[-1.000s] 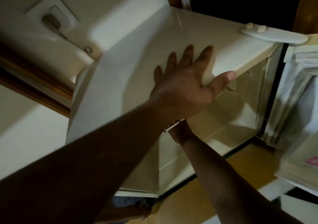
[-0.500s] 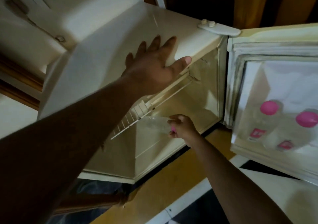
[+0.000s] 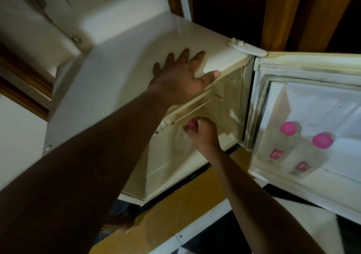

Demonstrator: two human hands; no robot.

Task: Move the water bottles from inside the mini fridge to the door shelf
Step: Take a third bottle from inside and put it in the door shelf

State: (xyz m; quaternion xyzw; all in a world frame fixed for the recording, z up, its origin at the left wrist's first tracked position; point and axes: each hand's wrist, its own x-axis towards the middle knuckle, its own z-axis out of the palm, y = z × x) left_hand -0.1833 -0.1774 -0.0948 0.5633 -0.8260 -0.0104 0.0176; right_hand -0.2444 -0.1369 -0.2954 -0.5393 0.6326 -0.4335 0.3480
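The cream mini fridge (image 3: 109, 82) stands open, its door (image 3: 304, 72) swung out to the right. My left hand (image 3: 183, 78) lies flat on the fridge top, fingers spread, thumb over the front edge. My right hand (image 3: 203, 134) is at the fridge mouth, closed around the neck of a clear water bottle (image 3: 183, 140) with a pink cap; the bottle hangs upright just below the wire shelf. Two more clear bottles with pink caps (image 3: 277, 146) (image 3: 304, 156) stand side by side in the door shelf (image 3: 293, 185).
A wire shelf (image 3: 187, 115) crosses the upper part of the fridge interior. A wall socket with a plug and cable (image 3: 37, 2) sits at the upper left. A yellow and white floor (image 3: 175, 210) lies below the fridge. Wooden panels (image 3: 293, 13) stand behind.
My right hand has brought the bottle out of the fridge interior and turned it upright, cap up. The view has shifted right, showing the door shelf with two bottles. My left hand stays on top.
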